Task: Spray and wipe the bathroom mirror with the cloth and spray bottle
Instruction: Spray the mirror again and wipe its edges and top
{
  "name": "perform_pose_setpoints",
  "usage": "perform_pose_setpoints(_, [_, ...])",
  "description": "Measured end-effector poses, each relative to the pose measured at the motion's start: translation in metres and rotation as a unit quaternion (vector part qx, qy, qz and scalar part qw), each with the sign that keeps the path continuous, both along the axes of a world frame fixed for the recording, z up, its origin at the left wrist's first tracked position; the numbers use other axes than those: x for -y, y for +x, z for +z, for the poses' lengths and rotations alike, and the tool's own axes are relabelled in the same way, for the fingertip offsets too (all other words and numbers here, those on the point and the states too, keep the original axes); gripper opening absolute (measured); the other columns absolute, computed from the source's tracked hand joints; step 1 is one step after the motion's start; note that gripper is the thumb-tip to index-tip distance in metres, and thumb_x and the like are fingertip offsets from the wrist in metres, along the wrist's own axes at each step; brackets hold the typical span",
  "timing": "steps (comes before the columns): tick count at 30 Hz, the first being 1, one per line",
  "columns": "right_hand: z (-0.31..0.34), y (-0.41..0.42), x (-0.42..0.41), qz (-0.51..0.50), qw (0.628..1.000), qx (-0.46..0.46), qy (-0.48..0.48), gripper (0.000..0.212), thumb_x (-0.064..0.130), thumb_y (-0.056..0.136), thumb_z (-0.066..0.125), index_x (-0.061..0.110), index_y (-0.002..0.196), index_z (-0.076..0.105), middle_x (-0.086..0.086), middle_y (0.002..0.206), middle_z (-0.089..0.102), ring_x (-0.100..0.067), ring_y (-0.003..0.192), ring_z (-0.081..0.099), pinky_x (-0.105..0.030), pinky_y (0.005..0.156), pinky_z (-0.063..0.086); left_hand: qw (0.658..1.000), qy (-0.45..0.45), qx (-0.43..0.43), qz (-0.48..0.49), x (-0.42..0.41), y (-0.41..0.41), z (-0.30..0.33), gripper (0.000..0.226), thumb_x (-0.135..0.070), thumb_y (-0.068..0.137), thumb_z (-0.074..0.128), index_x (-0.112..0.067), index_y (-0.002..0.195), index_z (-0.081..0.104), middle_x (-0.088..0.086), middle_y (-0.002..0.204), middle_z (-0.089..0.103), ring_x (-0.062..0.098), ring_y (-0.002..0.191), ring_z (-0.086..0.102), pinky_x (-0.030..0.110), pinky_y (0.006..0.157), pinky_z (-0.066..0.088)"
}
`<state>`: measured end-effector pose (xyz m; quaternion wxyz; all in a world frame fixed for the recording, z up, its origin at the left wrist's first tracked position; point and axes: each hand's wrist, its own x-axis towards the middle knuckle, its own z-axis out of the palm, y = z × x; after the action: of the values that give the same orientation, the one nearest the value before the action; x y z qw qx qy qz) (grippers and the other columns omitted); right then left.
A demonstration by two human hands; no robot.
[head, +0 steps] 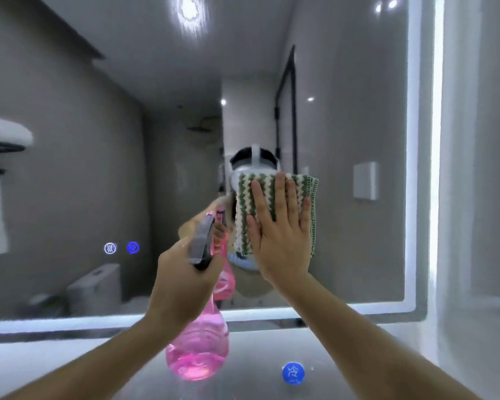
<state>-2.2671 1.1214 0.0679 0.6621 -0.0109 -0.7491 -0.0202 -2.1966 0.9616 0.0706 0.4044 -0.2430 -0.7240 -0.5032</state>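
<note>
A large bathroom mirror (pixel 358 116) with a lit white border fills the wall in front of me. My right hand (pixel 280 226) lies flat, fingers straight, pressing a green-and-white striped cloth (pixel 244 209) against the glass near its middle. My left hand (pixel 185 275) grips the neck of a pink see-through spray bottle (pixel 198 347) with a grey trigger head (pixel 201 241), held just left of the cloth, nozzle toward the mirror. The bottle's lower body hangs below my hand.
Two small lit touch icons (pixel 122 248) glow on the mirror at lower left. A blue round cap (pixel 293 373) sits on the grey counter (pixel 272 342) below. The mirror reflects a toilet, a towel rack at left and a black-framed shower screen.
</note>
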Motion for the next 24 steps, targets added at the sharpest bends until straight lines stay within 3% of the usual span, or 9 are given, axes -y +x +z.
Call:
perform_pose_setpoints(1, [0.021, 0.000, 0.003, 0.004, 1.000, -0.004, -0.006, 0.051, 0.041, 0.099, 0.027, 0.024, 0.147, 0.030, -0.012, 0.155, 0.020, -0.026, 0.144, 0.017, -0.047, 0.117, 0.013, 1.000, 0.004, -0.009, -0.007, -0.001, 0.000, 0.013, 0.026, 0.006, 0.076, 0.060, -0.004, 0.055, 0.049, 0.003, 0.040, 0.043, 0.009, 0.046, 0.045, 0.018, 0.046, 0.036])
perform_pose_setpoints(2, [0.043, -0.001, 0.005, 0.007, 1.000, -0.008, -0.011, 0.052, 0.040, 0.099, 0.026, 0.024, 0.148, 0.029, -0.011, 0.155, 0.020, -0.026, 0.144, 0.016, -0.046, 0.117, 0.010, 1.000, 0.010, -0.013, -0.015, -0.001, 0.000, 0.028, 0.024, 0.004, 0.077, 0.061, -0.004, 0.056, 0.051, 0.004, 0.066, 0.057, 0.011, 0.049, 0.045, 0.021, 0.048, 0.036])
perform_pose_setpoints(3, [0.063, -0.001, 0.006, 0.009, 1.000, -0.009, -0.012, 0.052, 0.040, 0.099, 0.026, 0.024, 0.148, 0.028, -0.011, 0.155, 0.020, -0.026, 0.143, 0.015, -0.046, 0.117, 0.008, 1.000, 0.007, -0.021, -0.021, -0.001, -0.001, 0.043, 0.026, 0.001, 0.078, 0.062, -0.009, 0.056, 0.051, -0.001, 0.046, 0.053, 0.011, 0.047, 0.043, 0.020, 0.046, 0.035])
perform_pose_setpoints(4, [0.083, -0.002, 0.007, 0.009, 1.000, -0.006, -0.008, 0.053, 0.040, 0.098, 0.025, 0.024, 0.149, 0.025, -0.012, 0.155, 0.020, -0.025, 0.143, 0.014, -0.045, 0.117, 0.005, 0.999, 0.001, -0.028, -0.028, 0.001, -0.002, 0.058, 0.028, -0.003, 0.079, 0.062, -0.016, 0.058, 0.048, -0.013, 0.042, 0.037, 0.010, 0.044, 0.039, 0.018, 0.044, 0.032])
perform_pose_setpoints(9, [0.167, -0.001, 0.010, -0.005, 1.000, 0.029, -0.010, 0.056, 0.043, 0.097, 0.017, 0.026, 0.151, 0.015, -0.010, 0.158, 0.010, -0.025, 0.146, 0.007, -0.043, 0.116, -0.002, 0.998, -0.004, -0.066, -0.022, 0.008, 0.000, 0.142, 0.019, -0.008, 0.077, 0.058, -0.020, 0.066, 0.051, -0.008, 0.039, 0.042, 0.009, 0.039, 0.035, 0.016, 0.040, 0.027])
perform_pose_setpoints(13, [0.227, 0.003, 0.017, -0.007, 0.997, 0.075, -0.009, 0.059, 0.048, 0.090, -0.009, 0.033, 0.146, -0.020, -0.003, 0.154, -0.027, -0.018, 0.140, -0.029, -0.038, 0.108, -0.027, 0.996, -0.014, -0.083, -0.004, 0.011, 0.004, 0.201, 0.023, -0.006, 0.079, 0.057, -0.017, 0.060, 0.049, -0.004, 0.045, 0.044, 0.008, 0.036, 0.038, 0.015, 0.038, 0.029])
perform_pose_setpoints(16, [0.276, 0.004, 0.021, 0.014, 0.997, 0.081, -0.007, 0.051, 0.047, 0.098, 0.000, 0.036, 0.140, -0.026, -0.002, 0.154, -0.027, -0.017, 0.140, -0.029, -0.040, 0.111, -0.023, 0.995, -0.025, -0.100, -0.015, 0.012, 0.009, 0.235, 0.025, -0.007, 0.081, 0.054, -0.031, 0.073, 0.051, -0.005, 0.049, 0.047, 0.001, 0.036, 0.044, 0.010, 0.038, 0.032])
perform_pose_setpoints(19, [0.322, 0.005, 0.025, 0.013, 0.996, 0.091, -0.001, 0.050, 0.046, 0.100, 0.006, 0.036, 0.135, -0.028, -0.003, 0.155, -0.026, -0.017, 0.141, -0.027, -0.042, 0.114, -0.018, 0.993, -0.012, -0.112, -0.025, 0.013, 0.008, 0.260, 0.016, -0.008, 0.083, 0.054, -0.019, 0.072, 0.056, -0.009, 0.040, 0.046, 0.000, 0.033, 0.043, 0.009, 0.036, 0.029])
perform_pose_setpoints(24, [0.379, 0.002, 0.028, 0.018, 0.997, 0.073, 0.006, 0.052, 0.045, 0.101, 0.007, 0.034, 0.142, -0.023, -0.002, 0.155, -0.025, -0.019, 0.142, -0.024, -0.042, 0.116, -0.015, 0.992, 0.019, -0.110, -0.053, 0.007, 0.010, 0.294, 0.031, -0.003, 0.087, 0.053, -0.010, 0.058, 0.048, -0.014, 0.029, 0.046, -0.002, 0.028, 0.043, 0.007, 0.032, 0.029])
